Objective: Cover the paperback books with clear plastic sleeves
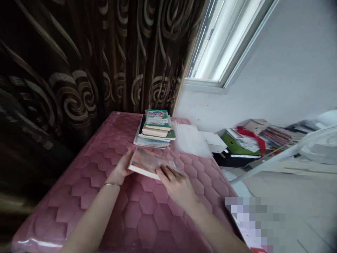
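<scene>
The left hand (pixel 124 165) grips a book (pixel 147 161) at its 9 o'clock end and the right hand (pixel 176 178) holds its 4 o'clock corner, fingers over the cover, above a pink mattress (pixel 147 207). Beyond the book, at 12 o'clock, a stack (pixel 158 119) of books stands on the mattress, clear plastic (pixel 191 138) beside it at 2 o'clock. Farther off, a curtain (pixel 126 52) hangs at 11 o'clock.

Smooth-covered paper book (pixel 151 161), shiny metal bangle (pixel 112 184), glossy plastic-wrapped quilted mattress (pixel 147 226), cloth curtain (pixel 118 52), matt wall (pixel 297 70)
</scene>
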Demonstrator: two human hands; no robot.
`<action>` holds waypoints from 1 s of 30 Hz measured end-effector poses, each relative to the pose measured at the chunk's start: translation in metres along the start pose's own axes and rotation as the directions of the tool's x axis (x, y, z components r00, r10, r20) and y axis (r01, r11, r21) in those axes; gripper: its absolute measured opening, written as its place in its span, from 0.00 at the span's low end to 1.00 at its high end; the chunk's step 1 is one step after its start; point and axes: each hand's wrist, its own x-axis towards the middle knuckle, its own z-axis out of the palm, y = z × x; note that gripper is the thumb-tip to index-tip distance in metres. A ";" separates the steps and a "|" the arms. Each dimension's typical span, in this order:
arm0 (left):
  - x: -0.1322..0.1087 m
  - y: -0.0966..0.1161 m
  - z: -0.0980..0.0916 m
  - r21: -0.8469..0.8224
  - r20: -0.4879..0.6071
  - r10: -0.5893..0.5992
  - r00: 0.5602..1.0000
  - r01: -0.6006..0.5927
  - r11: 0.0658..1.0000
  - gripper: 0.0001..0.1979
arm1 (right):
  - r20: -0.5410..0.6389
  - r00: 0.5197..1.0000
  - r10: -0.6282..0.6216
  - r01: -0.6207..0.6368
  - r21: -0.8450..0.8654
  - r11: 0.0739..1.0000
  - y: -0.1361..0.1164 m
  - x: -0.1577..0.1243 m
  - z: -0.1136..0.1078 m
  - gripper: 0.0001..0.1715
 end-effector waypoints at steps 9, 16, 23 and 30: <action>0.001 -0.033 -0.023 0.425 -0.210 0.275 0.938 -0.166 0.890 0.28 | -0.007 0.973 -0.233 0.232 -0.021 0.972 -0.006 -0.056 0.057 0.21; 0.003 -0.036 -0.014 0.925 -0.066 0.448 0.892 -0.114 0.362 0.25 | -0.009 0.981 -0.194 0.191 0.228 0.955 0.009 -0.069 0.047 0.19; -0.011 -0.038 -0.004 0.990 0.017 0.531 0.847 -0.088 0.109 0.27 | 0.075 0.996 -0.056 0.015 0.469 0.883 0.012 -0.066 0.036 0.15; -0.006 -0.045 -0.027 0.879 0.161 0.518 0.840 -0.361 0.312 0.16 | 0.013 0.999 -0.036 0.028 0.411 0.911 0.014 -0.063 0.032 0.15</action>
